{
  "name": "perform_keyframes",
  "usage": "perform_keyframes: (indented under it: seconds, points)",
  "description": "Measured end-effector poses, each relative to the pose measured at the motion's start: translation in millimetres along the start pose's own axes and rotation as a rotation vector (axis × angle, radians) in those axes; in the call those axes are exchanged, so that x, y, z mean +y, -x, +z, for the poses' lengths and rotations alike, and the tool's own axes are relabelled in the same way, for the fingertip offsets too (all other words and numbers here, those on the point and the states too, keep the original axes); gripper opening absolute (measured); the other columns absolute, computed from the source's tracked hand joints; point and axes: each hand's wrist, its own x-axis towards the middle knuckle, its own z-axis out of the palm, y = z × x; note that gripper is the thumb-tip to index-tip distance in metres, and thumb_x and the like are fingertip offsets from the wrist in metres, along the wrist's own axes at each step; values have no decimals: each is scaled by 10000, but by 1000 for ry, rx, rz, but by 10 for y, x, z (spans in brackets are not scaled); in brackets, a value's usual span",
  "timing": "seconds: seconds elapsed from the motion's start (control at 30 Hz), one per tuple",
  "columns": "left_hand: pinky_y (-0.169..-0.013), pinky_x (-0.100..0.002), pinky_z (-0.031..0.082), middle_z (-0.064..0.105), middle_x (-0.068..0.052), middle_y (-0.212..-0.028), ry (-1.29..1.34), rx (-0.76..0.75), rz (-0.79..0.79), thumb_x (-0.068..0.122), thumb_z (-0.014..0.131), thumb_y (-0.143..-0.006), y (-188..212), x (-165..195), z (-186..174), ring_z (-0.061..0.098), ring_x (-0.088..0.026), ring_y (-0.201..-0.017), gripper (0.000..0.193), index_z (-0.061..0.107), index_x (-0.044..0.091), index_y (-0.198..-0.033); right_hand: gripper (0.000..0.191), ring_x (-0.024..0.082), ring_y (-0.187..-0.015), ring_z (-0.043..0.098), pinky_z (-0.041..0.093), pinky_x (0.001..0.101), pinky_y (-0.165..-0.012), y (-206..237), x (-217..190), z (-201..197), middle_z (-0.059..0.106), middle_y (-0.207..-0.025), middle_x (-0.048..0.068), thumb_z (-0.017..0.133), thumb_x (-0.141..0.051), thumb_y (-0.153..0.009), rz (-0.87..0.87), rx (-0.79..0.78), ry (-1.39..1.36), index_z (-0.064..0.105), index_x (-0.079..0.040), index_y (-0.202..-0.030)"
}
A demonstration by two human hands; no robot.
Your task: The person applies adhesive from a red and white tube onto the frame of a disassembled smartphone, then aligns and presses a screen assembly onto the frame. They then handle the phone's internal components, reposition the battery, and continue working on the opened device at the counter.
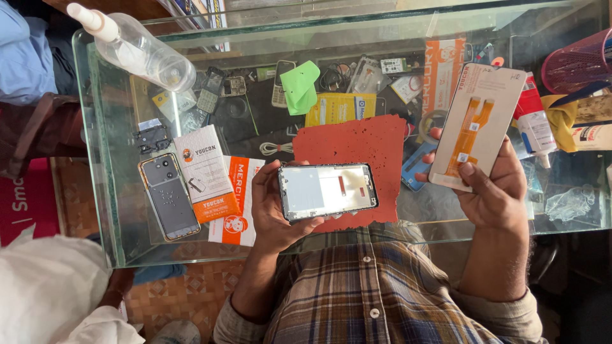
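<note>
My left hand (271, 207) grips a phone frame (327, 190), held flat with its silvery inside facing up, above a red mat (357, 143) on the glass counter (111, 191). Up at the right, my right hand (491, 188) holds a replacement screen panel (479, 121), back side up, with an orange flex cable running down its pale surface. The two parts are apart, about a hand's width between them.
A phone back housing (169, 195) and white-and-orange spare-part packets (205, 172) lie at the left. A clear spray bottle (137, 48) lies at the back left, a green cloth (301, 86) beyond the mat, a glue bottle (534, 124) at the right. Another person's sleeve (38, 286) shows at bottom left.
</note>
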Motion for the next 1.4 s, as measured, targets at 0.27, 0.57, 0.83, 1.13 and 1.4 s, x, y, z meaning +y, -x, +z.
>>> perform_keyframes:
  seconds: [0.27,0.57,0.83,1.13,1.4]
  points:
    - [-1151,-431,572,556,-183,-1481,-23,4,-10,144,949,-790,3,15,4,578,-237,-1385,1023,297,75,-1576,566,444,-1200,640,558,608,-934,30,56,73,515,-1454,334,506,-359,-1168,-51,-100,-235,304,-57,-1602]
    - [-1151,-431,565,569,-195,-1481,8,-22,-39,131,969,-756,25,76,-4,595,-250,-1368,1027,336,49,-1560,782,365,-1161,629,531,584,-955,-13,-192,320,564,-1369,289,600,-521,-1082,-20,-118,35,350,48,-1558]
    - [-1089,-407,577,575,-186,-1484,64,-64,-44,124,981,-746,44,211,11,592,-249,-1362,1033,357,73,-1568,881,297,-1173,626,494,482,-1097,290,-752,697,627,-1251,215,889,-190,-816,-11,-46,539,431,158,-1483]
    - [-1095,-427,592,539,-192,-1519,143,-132,-70,59,976,-743,28,349,161,575,-258,-1382,1044,346,88,-1575,928,222,-1131,708,600,374,-958,158,-906,597,667,-1245,154,966,-271,-595,-4,-354,1073,558,62,-1359]
    - [-1066,-417,616,524,-195,-1533,187,-175,-83,38,981,-737,15,425,241,579,-253,-1381,1052,340,106,-1569,975,322,-1111,723,628,384,-873,24,-882,789,638,-1310,205,942,-471,-582,-44,-561,1420,558,73,-1294]
